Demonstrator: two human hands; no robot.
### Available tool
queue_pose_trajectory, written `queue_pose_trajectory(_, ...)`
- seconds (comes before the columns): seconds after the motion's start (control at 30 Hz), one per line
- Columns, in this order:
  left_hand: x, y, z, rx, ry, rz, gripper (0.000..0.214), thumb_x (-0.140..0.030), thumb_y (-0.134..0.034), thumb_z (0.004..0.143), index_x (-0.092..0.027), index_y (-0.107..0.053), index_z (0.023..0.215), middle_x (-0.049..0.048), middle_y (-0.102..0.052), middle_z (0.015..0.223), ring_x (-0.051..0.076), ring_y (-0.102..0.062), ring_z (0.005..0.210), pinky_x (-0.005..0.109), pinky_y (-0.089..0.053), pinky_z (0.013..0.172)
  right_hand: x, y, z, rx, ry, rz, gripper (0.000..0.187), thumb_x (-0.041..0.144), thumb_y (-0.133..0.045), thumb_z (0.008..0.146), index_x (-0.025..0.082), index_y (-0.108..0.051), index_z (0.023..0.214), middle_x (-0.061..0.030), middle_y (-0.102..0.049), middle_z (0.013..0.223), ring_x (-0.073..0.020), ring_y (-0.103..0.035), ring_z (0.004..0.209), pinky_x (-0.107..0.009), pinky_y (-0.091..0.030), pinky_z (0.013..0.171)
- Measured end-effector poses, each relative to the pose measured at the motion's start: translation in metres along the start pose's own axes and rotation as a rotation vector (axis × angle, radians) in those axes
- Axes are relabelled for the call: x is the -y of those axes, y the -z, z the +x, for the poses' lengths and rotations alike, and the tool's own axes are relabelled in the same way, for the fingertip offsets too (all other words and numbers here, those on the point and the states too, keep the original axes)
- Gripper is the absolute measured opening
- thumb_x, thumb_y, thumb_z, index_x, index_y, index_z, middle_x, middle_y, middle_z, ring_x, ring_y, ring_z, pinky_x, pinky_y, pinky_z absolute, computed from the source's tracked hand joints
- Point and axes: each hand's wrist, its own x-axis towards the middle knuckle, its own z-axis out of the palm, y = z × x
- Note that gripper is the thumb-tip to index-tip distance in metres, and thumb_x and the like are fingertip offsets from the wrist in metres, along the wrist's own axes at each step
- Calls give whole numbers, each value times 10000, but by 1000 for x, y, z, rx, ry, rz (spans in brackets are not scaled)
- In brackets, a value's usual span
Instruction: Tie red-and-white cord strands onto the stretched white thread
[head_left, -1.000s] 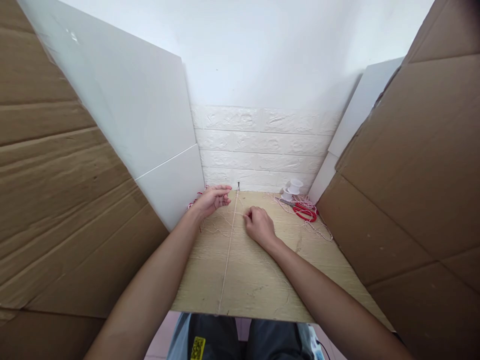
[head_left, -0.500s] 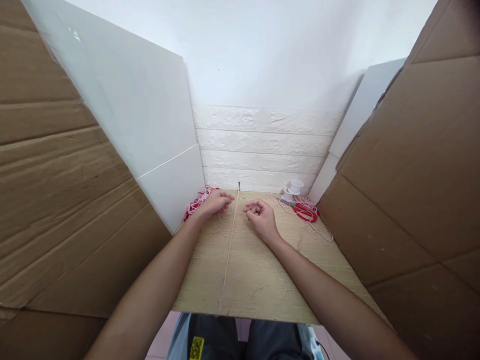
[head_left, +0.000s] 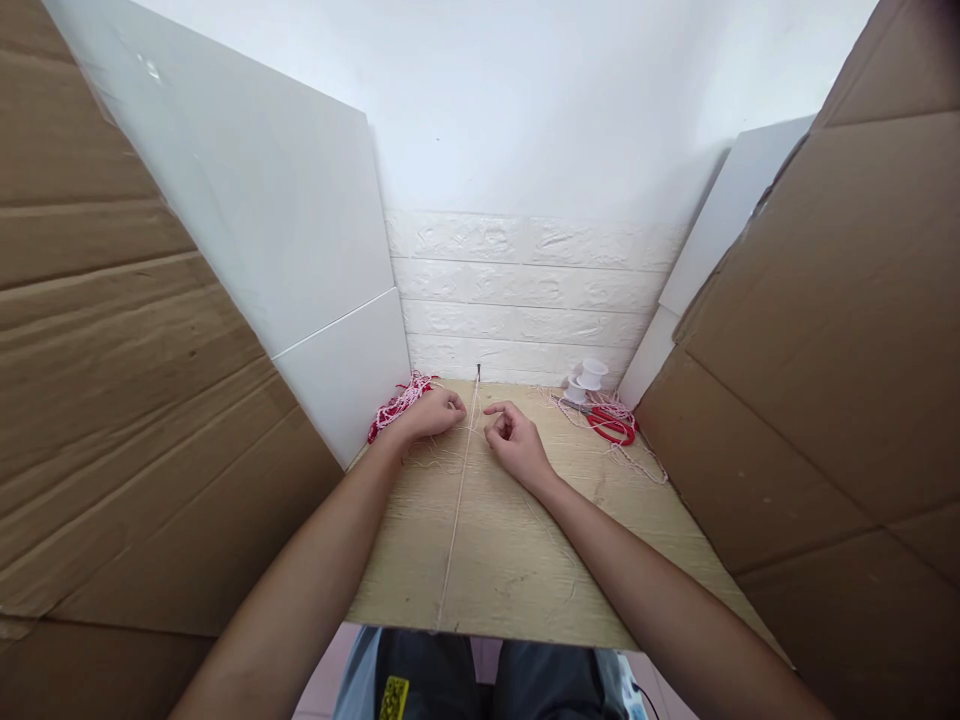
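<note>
A pale cord [head_left: 455,540] runs taut over the wooden board from a nail [head_left: 478,371] at the back down to the front edge. Left of the cord, my left hand [head_left: 436,412] is closed, its fingertips pinched on a thin light thread. On the other side, my right hand [head_left: 519,445] has its index finger stretched out towards the cord, while the thumb and other fingers curl together on the thread. Fine thread [head_left: 475,428] crosses the cord between the two hands; its exact path is too thin to follow.
Pink and red cords [head_left: 390,412] lie heaped at the back left. At the back right are red-handled scissors [head_left: 611,425], white spools [head_left: 592,374] and loose pink cord. Cardboard [head_left: 817,400] and white panels [head_left: 330,230] wall in both sides of the wooden board [head_left: 525,580].
My left fingers have closed into a tighter pinch beside the cord. My right index finger has lifted away from the thumb, and the thread loop between the hands looks smaller.
</note>
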Motion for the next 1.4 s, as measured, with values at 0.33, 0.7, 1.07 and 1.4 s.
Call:
queue_pose_trajectory(0.33, 1, 3, -2, 190, -41, 45, 187, -313, -615, 685, -149, -706, 692, 23, -608, 576, 127, -460, 461, 253, -284, 430, -4, -5, -1, 50, 17, -228, 343, 151, -544, 772, 197, -591, 1109, 25, -571, 765, -147, -552, 711, -254, -415, 701)
queue_pose_trajectory(0.7, -6, 4, -6, 228, -104, 9, 161, -289, -649, 656, -156, -733, 693, 16, -615, 611, 132, -492, 541, 239, -337, 480, -5, -10, -1, 86, -9, -477, 93, 193, -600, 843, 193, -693, 852, -35, -624, 859, -161, -562, 827, -276, -384, 784)
queue_pose_trajectory(1.07, -5, 3, -6, 195, -50, 22, 103, -222, -588, 607, -151, -656, 576, 13, -561, 526, 121, -430, 457, 250, -271, 417, -3, -10, -1, 65, -14, -473, 113, 145, -566, 824, 186, -671, 828, -31, -626, 846, -152, -551, 797, -259, -371, 747)
queue_pose_trajectory(1.4, 12, 3, 1, 168, -80, 67, 108, -233, -557, 615, -169, -583, 532, -7, -478, 497, 112, -387, 445, 259, -215, 424, -6, -8, 1, 49, -22, -467, 89, 135, -567, 805, 185, -641, 799, -22, -619, 818, -147, -544, 774, -250, -358, 715)
